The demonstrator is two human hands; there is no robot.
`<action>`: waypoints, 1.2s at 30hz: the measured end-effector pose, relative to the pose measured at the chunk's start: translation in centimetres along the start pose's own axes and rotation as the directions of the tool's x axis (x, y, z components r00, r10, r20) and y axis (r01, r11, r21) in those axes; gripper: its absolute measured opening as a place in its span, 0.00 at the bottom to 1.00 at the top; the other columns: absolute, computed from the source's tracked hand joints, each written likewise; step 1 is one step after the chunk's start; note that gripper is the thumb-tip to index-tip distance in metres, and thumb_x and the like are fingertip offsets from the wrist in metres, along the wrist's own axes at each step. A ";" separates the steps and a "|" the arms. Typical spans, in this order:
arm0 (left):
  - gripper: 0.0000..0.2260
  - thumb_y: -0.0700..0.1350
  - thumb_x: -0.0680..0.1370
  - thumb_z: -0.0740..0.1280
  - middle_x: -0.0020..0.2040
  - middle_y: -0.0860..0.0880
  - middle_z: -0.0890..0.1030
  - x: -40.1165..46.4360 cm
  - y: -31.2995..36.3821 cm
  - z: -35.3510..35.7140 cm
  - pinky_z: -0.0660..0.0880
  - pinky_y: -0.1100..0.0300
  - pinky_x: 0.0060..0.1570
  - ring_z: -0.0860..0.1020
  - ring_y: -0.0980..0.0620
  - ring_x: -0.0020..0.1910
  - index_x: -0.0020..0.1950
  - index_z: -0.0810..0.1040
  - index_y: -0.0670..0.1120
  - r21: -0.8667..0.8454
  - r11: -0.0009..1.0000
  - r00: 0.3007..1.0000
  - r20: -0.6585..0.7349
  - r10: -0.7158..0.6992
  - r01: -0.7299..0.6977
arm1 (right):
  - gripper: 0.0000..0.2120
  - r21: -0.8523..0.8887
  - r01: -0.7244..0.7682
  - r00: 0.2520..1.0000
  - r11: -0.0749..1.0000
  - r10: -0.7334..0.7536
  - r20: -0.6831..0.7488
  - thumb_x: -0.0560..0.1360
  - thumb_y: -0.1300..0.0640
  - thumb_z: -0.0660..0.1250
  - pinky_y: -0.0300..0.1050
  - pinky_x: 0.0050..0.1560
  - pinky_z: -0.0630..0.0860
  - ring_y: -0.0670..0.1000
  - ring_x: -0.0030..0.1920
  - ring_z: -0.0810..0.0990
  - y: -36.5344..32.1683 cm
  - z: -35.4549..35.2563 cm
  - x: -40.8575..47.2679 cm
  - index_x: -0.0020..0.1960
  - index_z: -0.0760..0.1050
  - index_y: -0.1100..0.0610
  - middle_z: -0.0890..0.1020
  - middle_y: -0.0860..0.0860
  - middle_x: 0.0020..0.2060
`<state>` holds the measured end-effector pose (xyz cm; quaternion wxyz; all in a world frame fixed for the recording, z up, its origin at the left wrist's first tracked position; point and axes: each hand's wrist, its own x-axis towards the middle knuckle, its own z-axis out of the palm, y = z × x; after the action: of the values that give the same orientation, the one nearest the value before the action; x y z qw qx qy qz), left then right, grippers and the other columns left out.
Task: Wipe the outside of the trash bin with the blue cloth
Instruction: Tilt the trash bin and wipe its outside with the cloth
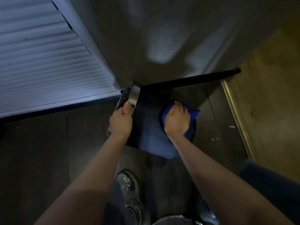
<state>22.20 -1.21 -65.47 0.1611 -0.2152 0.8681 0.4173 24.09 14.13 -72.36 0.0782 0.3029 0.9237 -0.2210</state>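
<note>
- Down on the dark floor (48, 151), by the corner: trash bin (146, 127) tipped on its side, open end toward the louvred door (40, 59), base end to the right.
- Left hand (121, 120) closed round the bin's metal rim (134, 95), thumb up over the edge; steadies the bin.
- Right hand (177, 119) curled over the blue cloth (192, 112), pressing it against the round base end.
- Step in hand, judged: wiping the base and lower wall. Best done with firm rim hold, cloth flat rather than bunched, strokes along the wall, then roll the bin to reach the floor side.
- Dark liner (125, 95) showing at the mouth; keep cloth clear of it.
- Close quarters: wall (162, 38) behind, black baseboard (194, 80) just beyond the bin, metal threshold strip (235, 114) to the right, shoe (128, 189) below.
- Dim light; remaining dirt on the black wall cannot be told.
</note>
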 end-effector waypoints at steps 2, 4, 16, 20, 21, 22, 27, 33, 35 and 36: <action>0.24 0.58 0.79 0.50 0.51 0.35 0.78 -0.2 -0.3 -0.2 0.73 0.42 0.58 0.76 0.36 0.52 0.52 0.76 0.41 -0.031 1.000 1.000 -0.017 -0.002 0.002 | 0.21 0.045 0.073 0.996 0.996 -0.071 -0.058 0.80 0.56 0.49 0.51 0.69 0.57 0.56 0.70 0.64 -2.7 0.6 -1.6 0.72 0.61 0.56 0.67 0.53 0.71; 0.23 0.57 0.80 0.51 0.43 0.37 0.78 -0.2 -1.0 -0.4 0.75 0.48 0.49 0.76 0.38 0.44 0.46 0.77 0.40 -0.080 0.997 1.000 -0.028 0.004 -0.006 | 0.22 0.093 0.188 0.980 0.978 -0.180 -0.090 0.79 0.54 0.48 0.51 0.70 0.57 0.57 0.71 0.63 -5.2 1.2 -3.4 0.72 0.61 0.56 0.68 0.52 0.71; 0.20 0.56 0.80 0.52 0.36 0.47 0.75 -0.1 -4.1 -2.0 0.70 0.55 0.42 0.73 0.50 0.37 0.35 0.74 0.48 -0.236 0.964 0.992 0.050 -0.114 0.123 | 0.26 -0.011 0.356 0.934 0.934 -0.356 -0.036 0.77 0.52 0.42 0.49 0.69 0.63 0.55 0.70 0.67 4.4 0.7 -1.9 0.70 0.65 0.57 0.70 0.54 0.69; 0.20 0.56 0.80 0.52 0.32 0.49 0.74 0.1 -3.6 -1.3 0.67 0.58 0.34 0.71 0.52 0.33 0.33 0.73 0.50 -0.215 0.972 0.995 0.003 -0.100 0.098 | 0.22 0.115 -0.121 0.991 0.986 0.127 -0.040 0.81 0.54 0.45 0.49 0.72 0.50 0.52 0.74 0.55 0.4 1.7 -1.6 0.73 0.57 0.55 0.61 0.50 0.74; 0.20 0.55 0.80 0.53 0.33 0.49 0.74 0.2 -3.4 -1.1 0.69 0.58 0.35 0.72 0.52 0.33 0.33 0.73 0.49 -0.215 0.972 0.995 -0.012 -0.096 0.091 | 0.22 0.146 -0.198 0.978 0.969 0.205 -0.029 0.81 0.54 0.46 0.49 0.72 0.48 0.52 0.75 0.54 -1.1 1.8 -1.6 0.73 0.57 0.54 0.60 0.50 0.74; 0.20 0.55 0.80 0.53 0.34 0.48 0.75 0.4 -3.2 -0.9 0.71 0.57 0.38 0.73 0.51 0.35 0.34 0.74 0.48 -0.218 0.972 0.996 -0.025 -0.091 0.084 | 0.22 0.155 -0.203 0.978 0.967 0.209 -0.023 0.80 0.53 0.46 0.50 0.72 0.48 0.53 0.75 0.54 -2.7 2.0 -1.8 0.73 0.58 0.54 0.61 0.49 0.74; 0.19 0.54 0.80 0.53 0.40 0.44 0.78 0.9 -2.6 -0.6 0.73 0.53 0.50 0.75 0.47 0.43 0.39 0.76 0.46 -0.222 0.971 0.993 -0.059 -0.101 0.085 | 0.22 0.140 0.271 0.962 0.952 -0.269 -0.033 0.79 0.52 0.48 0.49 0.70 0.54 0.54 0.73 0.59 -9.6 2.2 -5.2 0.73 0.59 0.54 0.65 0.50 0.72; 0.19 0.56 0.80 0.52 0.39 0.44 0.77 0.7 -3.5 -1.5 0.74 0.49 0.50 0.76 0.44 0.43 0.40 0.76 0.47 -0.290 0.947 0.991 0.034 -0.132 0.136 | 0.18 0.128 0.644 0.765 0.755 -0.636 -0.100 0.77 0.54 0.58 0.49 0.63 0.68 0.56 0.65 0.72 -4.8 0.8 -6.2 0.66 0.70 0.54 0.76 0.52 0.64; 0.19 0.56 0.80 0.53 0.37 0.45 0.76 0.7 -3.3 -1.4 0.74 0.51 0.47 0.76 0.45 0.41 0.39 0.76 0.48 -0.296 0.946 0.991 0.034 -0.129 0.134 | 0.15 0.108 0.644 0.763 0.757 -0.627 -0.159 0.75 0.52 0.59 0.50 0.57 0.74 0.57 0.57 0.78 -4.5 0.7 -5.8 0.59 0.76 0.55 0.81 0.53 0.56; 0.19 0.56 0.80 0.53 0.36 0.46 0.76 0.7 -3.2 -1.4 0.74 0.51 0.46 0.75 0.45 0.40 0.39 0.76 0.48 -0.302 0.944 0.991 0.038 -0.127 0.133 | 0.16 0.115 0.621 0.783 0.775 -0.608 -0.129 0.74 0.51 0.58 0.52 0.58 0.74 0.58 0.58 0.77 -5.0 0.7 -5.5 0.58 0.76 0.55 0.80 0.54 0.56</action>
<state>23.07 -4.23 -67.05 0.1612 -0.2903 0.7759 0.5364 25.60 7.35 -69.66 -0.0606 -0.0014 0.9548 -0.2909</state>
